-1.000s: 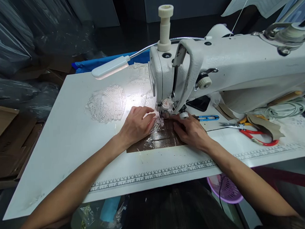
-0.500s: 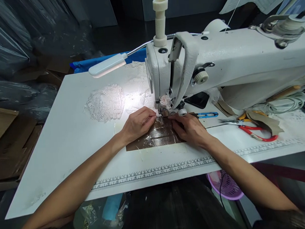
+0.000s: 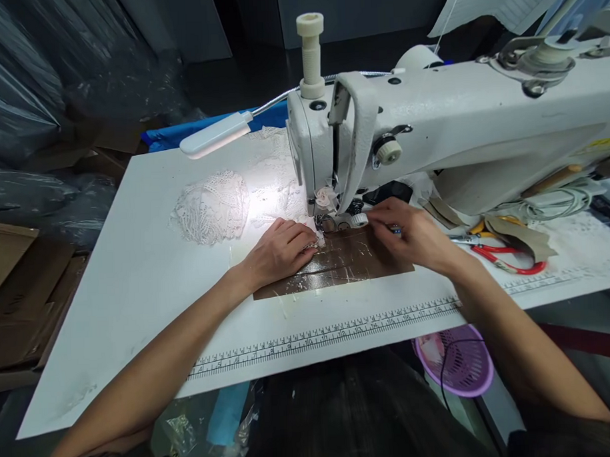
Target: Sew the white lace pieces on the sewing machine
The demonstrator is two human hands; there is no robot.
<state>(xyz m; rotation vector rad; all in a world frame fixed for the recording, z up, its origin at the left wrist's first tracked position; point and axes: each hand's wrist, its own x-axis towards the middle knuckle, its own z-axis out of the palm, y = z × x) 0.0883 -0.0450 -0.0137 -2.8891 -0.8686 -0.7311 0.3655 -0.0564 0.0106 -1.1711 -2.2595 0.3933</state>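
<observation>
My left hand [image 3: 280,251] lies on the brown taped patch [image 3: 356,263] of the sewing table, its fingertips pressing a small white lace piece [image 3: 316,235] just in front of the presser foot [image 3: 331,222]. The white sewing machine [image 3: 432,131] stands over that spot. My right hand [image 3: 418,236] is to the right of the foot, curled over the blue thread snips [image 3: 395,230]. Only a blue tip of the snips shows under the fingers, so a grip cannot be made out.
A heap of white lace [image 3: 211,205] lies under the lit gooseneck lamp [image 3: 216,135]. Red-handled scissors [image 3: 511,264] and cables sit at the right. A printed ruler [image 3: 329,334] runs along the table's front edge, with a purple basket [image 3: 460,363] below. Cardboard boxes [image 3: 6,265] stand at the left.
My right hand has left the lace by the presser foot and moved right onto the blue snips. My left hand stays on the lace. The view has shifted slightly.
</observation>
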